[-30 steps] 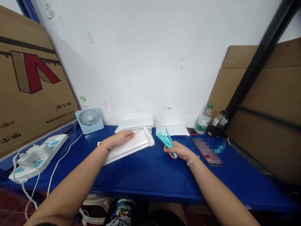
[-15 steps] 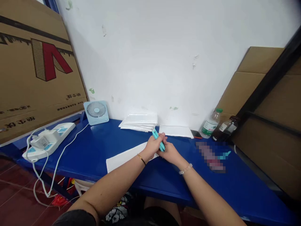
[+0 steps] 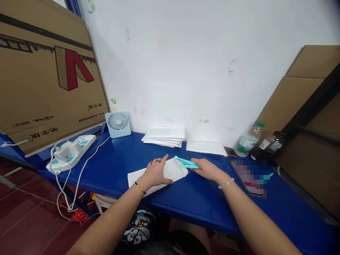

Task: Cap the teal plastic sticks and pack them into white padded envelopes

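Observation:
A white paper bag or folded paper packet lies slantwise on the blue table. My left hand rests on it with fingers stretched and thumb spread, pressing it flat. At the packet's right end, my right hand grips a long teal clip. The clip's two thin arms point left and stand apart, reaching over the packet's upper right corner. Whether its lower arm touches the paper, I cannot tell.
White packets are stacked by the wall, beside a single white packet. Rightward are a phone, a second teal piece, a clear bottle and a dark bottle. A fan and power strip stand left.
My hands have moved apart. The left now lies flat on the packet; the right has kept the teal clip, whose arms have opened and turned to point left.

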A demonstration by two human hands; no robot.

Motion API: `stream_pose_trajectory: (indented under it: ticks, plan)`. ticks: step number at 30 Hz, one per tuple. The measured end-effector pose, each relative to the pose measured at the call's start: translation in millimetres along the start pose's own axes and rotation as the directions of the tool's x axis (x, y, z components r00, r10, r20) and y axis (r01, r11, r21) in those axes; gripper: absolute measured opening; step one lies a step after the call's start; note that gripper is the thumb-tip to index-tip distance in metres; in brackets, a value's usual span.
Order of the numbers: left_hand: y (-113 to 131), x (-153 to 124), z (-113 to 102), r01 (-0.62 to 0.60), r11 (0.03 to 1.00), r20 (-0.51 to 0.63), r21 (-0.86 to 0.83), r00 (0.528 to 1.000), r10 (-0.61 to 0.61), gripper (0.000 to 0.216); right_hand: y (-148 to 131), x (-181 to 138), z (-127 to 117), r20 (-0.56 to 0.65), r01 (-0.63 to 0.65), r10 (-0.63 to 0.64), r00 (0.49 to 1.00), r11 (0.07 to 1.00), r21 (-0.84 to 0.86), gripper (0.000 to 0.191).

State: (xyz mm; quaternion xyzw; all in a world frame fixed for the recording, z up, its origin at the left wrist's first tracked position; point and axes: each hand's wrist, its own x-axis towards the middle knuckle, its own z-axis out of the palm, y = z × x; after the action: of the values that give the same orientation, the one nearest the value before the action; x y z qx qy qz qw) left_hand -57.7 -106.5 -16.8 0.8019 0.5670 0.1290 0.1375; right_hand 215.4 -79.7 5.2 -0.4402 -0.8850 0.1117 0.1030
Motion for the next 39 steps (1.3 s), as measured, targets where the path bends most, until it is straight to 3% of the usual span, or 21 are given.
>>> stream_pose_trajectory:
  ticks: [5, 10, 14, 18, 21, 24, 27, 31, 36, 39]
  plan:
    - [2, 0, -4, -0.073, 0.997, -0.063, 0.013, 0.995, 0.074, 0.095, 8, 6, 3, 0.094, -0.058, 0.103, 0.990, 0.916, -0.396, 0.013]
    - [1, 1, -10, -0.165, 0.978, -0.084, -0.127, 0.984, 0.156, 0.088, 13, 3, -5, 0.090, -0.070, 0.136, 0.987, 0.851, -0.521, 0.020]
    - [-1, 3, -11, -0.213, 0.939, -0.111, -0.271, 0.976, 0.190, 0.088, -4, 5, -16, 0.019, -0.044, 0.069, 0.997, 0.806, -0.590, 0.016]
    - [-3, 4, -14, -0.243, 0.898, -0.144, -0.367, 0.969, 0.203, 0.090, -29, 11, -31, -0.045, 0.030, -0.084, 0.995, 0.729, -0.684, 0.011]
    - [-1, -1, -18, -0.265, 0.900, -0.106, -0.346, 0.964, 0.244, 0.111, -47, 18, -42, -0.052, 0.082, -0.174, 0.983, 0.681, -0.728, 0.012]
    - [6, -8, -21, -0.273, 0.924, -0.076, -0.268, 0.962, 0.262, 0.130, -65, 27, -53, -0.020, 0.136, -0.224, 0.974, 0.657, -0.742, 0.010]
    - [15, -9, -21, -0.272, 0.925, -0.170, -0.267, 0.958, 0.232, 0.119, -86, 37, -68, 0.046, 0.220, -0.277, 0.960, 0.639, -0.737, 0.011]
    - [27, -1, -26, -0.349, 0.845, -0.295, -0.406, 0.925, 0.240, 0.115, -115, 50, -103, 0.108, 0.358, -0.395, 0.912, 0.639, -0.681, 0.016]
    - [36, 5, -38, -0.393, 0.686, -0.360, -0.613, 0.911, 0.201, 0.112, -124, 50, -155, 0.006, 0.360, -0.413, 0.911, 0.787, -0.502, 0.036]
    - [34, 5, -43, -0.426, 0.596, -0.367, -0.680, 0.902, 0.226, 0.111, -116, 42, -171, -0.024, 0.344, -0.368, 0.930, 0.888, -0.304, 0.053]
